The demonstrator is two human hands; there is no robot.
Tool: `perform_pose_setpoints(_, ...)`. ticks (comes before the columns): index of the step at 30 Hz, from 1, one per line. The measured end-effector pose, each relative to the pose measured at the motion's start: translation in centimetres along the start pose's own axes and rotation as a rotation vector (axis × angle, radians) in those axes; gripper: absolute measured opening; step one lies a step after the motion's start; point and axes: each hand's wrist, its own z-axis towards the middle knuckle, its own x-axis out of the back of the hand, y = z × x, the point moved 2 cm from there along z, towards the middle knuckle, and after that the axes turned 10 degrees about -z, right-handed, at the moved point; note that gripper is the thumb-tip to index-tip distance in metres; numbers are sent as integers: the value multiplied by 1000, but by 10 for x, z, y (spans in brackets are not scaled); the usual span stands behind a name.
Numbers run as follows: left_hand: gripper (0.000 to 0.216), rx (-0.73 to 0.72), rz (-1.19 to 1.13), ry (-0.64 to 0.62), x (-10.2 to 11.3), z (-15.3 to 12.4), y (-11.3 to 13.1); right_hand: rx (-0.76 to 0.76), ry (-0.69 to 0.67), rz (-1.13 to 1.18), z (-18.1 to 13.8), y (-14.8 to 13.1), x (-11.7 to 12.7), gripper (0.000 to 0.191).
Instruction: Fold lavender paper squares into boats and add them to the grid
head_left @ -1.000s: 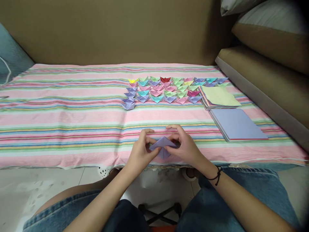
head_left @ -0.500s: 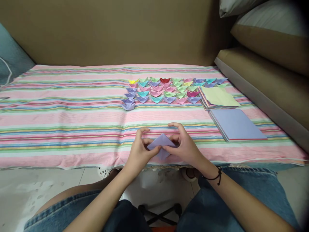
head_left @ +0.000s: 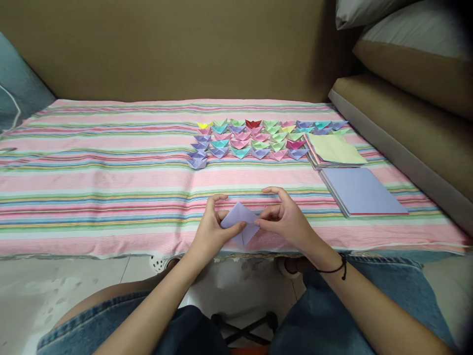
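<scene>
A folded lilac paper piece [head_left: 241, 223] is held just above the front edge of the striped cloth [head_left: 111, 172]. My left hand [head_left: 211, 232] pinches its left side, thumb on top. My right hand [head_left: 286, 220] pinches its right corner between thumb and fingers. Farther back lie several small folded paper boats [head_left: 254, 139] in rows, in pink, green, blue, purple, red and yellow.
Two stacks of square paper sit at the right: a lilac-topped one [head_left: 362, 191] and a yellow-topped one [head_left: 334, 149] behind it. Brown cushions [head_left: 410, 128] rise along the right side, a brown wall at the back. My knees in jeans are below the edge.
The lilac piece has been flattened from a wide, opened shape into a narrower diamond. Both hands shifted slightly left with it.
</scene>
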Motion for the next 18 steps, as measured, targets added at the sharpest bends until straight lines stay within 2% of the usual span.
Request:
perform_pose_setpoints(7,58,-54,-28,105,13,4,7,-49,64,36,2,-3,12,62)
perform_pose_setpoints(18,62,37,-9,129,21,3,15,-159,136,43,4,-2,21,72)
